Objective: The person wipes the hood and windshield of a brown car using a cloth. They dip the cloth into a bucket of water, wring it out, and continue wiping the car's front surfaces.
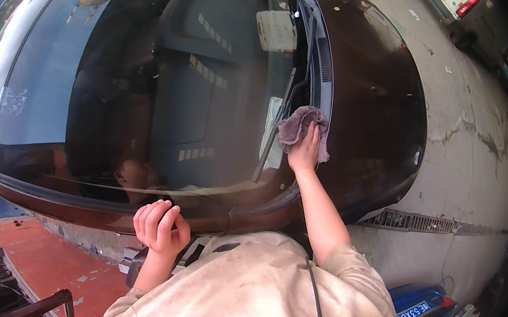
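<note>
My right hand (304,151) holds a bunched purple-grey microfibre cloth (304,123) against the cowl panel (326,94) of a dark brown car. The cloth lies between the base of the windshield (222,108) and the rear edge of the hood (372,106). Just left of it runs a black wiper arm and blade (271,134). My left hand (161,225) is raised beside the windshield pillar (108,203), its fingers loosely curled and slightly apart. Nothing shows in it, and I cannot tell whether its fingertips touch the car.
A second wiper (310,47) lies farther along the glass. A metal drain grate (411,221) crosses the concrete floor (449,180). At lower right stands a blue car (419,313). A brown metal rail (47,305) is at lower left, over red-painted ground (46,252).
</note>
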The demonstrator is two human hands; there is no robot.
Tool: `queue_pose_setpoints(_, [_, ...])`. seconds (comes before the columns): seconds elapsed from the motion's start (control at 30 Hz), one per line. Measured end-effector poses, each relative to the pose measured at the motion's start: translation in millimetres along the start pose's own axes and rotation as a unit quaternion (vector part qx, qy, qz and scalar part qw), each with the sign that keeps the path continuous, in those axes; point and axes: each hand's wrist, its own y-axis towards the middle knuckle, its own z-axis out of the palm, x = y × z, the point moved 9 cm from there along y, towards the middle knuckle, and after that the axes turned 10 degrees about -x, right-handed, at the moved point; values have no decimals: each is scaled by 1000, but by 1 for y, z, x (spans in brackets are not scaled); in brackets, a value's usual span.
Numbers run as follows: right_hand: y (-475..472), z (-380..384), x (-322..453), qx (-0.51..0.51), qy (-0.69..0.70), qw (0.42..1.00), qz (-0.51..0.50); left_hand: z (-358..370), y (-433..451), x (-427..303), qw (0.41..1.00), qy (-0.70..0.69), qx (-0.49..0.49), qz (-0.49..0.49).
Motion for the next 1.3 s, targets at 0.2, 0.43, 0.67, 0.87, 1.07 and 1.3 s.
queue_pose_setpoints(0.2, [144,54,0,29,75,991,-105,6,2,0,999,23,40,-3])
queue_pose_setpoints(0.43, [244,99,3,27,26,976,-213,8,-1,2,997,39,67,-9])
queue_pose_setpoints(0.67, [219,67,6,83,-64,994,-25,4,-1,0,999,28,29,-9])
queue_pose_setpoints(0.87, [65,-11,24,12,44,997,-62,0,-5,4,999,32,0,-35])
queue_pose_setpoints(1.07, [-26,-16,18,127,13,991,-50,2,-7,3,999,1,37,-18])
queue_pose_setpoints(1.3, [81,37,8,63,-137,974,-171,5,-6,6,997,1,74,-37])
